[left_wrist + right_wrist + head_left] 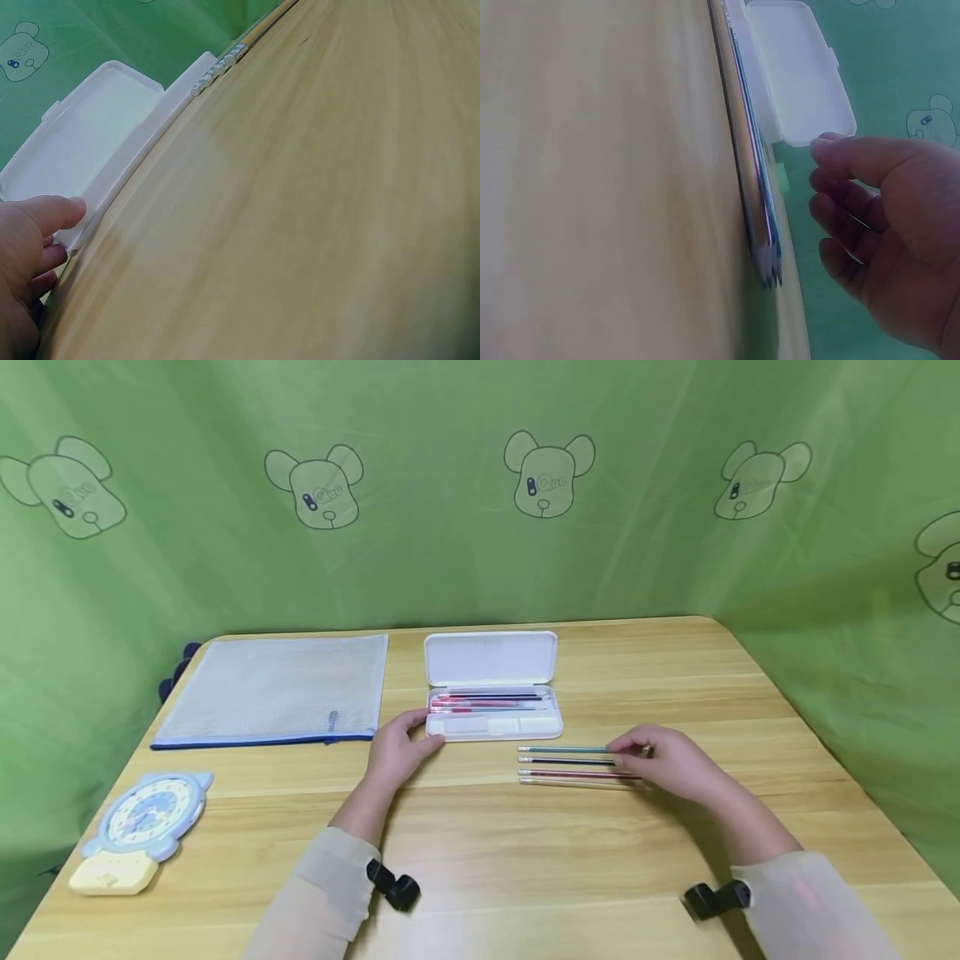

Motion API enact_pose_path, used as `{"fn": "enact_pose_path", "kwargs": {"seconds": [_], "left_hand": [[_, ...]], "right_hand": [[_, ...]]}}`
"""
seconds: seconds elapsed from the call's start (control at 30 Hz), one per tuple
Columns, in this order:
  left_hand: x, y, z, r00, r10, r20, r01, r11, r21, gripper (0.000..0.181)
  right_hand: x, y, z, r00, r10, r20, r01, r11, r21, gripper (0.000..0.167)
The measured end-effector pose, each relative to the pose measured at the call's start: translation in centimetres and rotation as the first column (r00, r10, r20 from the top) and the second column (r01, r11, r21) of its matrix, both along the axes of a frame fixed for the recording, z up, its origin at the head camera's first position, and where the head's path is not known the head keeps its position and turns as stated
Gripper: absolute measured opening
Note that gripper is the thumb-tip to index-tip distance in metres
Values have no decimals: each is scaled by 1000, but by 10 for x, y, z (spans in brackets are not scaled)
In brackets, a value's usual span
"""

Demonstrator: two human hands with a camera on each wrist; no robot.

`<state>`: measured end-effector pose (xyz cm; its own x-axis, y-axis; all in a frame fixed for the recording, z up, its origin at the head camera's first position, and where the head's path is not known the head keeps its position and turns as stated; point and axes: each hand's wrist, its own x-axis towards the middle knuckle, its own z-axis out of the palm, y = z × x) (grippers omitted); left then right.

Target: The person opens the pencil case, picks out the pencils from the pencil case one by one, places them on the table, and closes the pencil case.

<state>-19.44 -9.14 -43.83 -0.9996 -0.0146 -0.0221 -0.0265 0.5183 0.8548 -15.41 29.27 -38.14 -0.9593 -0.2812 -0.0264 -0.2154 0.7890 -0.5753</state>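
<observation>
An open white pencil case lies near the middle of the table, with several slim pens or pencils inside. My left hand holds its left end, thumb at the front corner. Several pencils lie side by side in front of the case: a teal pencil, a black pencil, a dark red pencil and a light wood-coloured pencil. Over their right ends hovers my right hand, fingers loosely bent; the right wrist view shows nothing between them and a gap to the pencils.
A mesh zip pouch with a blue edge lies at the back left. Nearer on that side is a light blue toy clock with a cream base. Green curtain surrounds the back and sides of the wooden table.
</observation>
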Motion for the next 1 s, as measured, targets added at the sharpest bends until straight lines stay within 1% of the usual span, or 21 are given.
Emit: {"fn": "enact_pose_path", "kwargs": {"seconds": [0.13,0.3,0.47,0.6,0.8,1.0], "left_hand": [[-1,0,0,1000,-3,-2,3,1000,1,54],[-1,0,0,1000,-3,-10,3,1000,-3,54],[-1,0,1,1000,-1,-1,1,1000,4,54],[-1,0,1,1000,2,6,-2,1000,1,54],[0,0,1,1000,4,9,-4,1000,-7,55],[0,0,1,1000,3,11,-3,1000,3,54]], "right_hand": [[-15,-11,4,1000,11,17,-11,1000,0,20],[-36,-26,7,1000,25,3,-25,1000,-5,22],[-57,-43,9,999,6,41,-6,1000,-6,25],[-73,-56,10,998,0,55,1,1000,-10,26],[-92,-77,8,997,6,80,-5,1000,-18,26],[-108,-93,1,995,16,102,-17,1000,5,26]]}}
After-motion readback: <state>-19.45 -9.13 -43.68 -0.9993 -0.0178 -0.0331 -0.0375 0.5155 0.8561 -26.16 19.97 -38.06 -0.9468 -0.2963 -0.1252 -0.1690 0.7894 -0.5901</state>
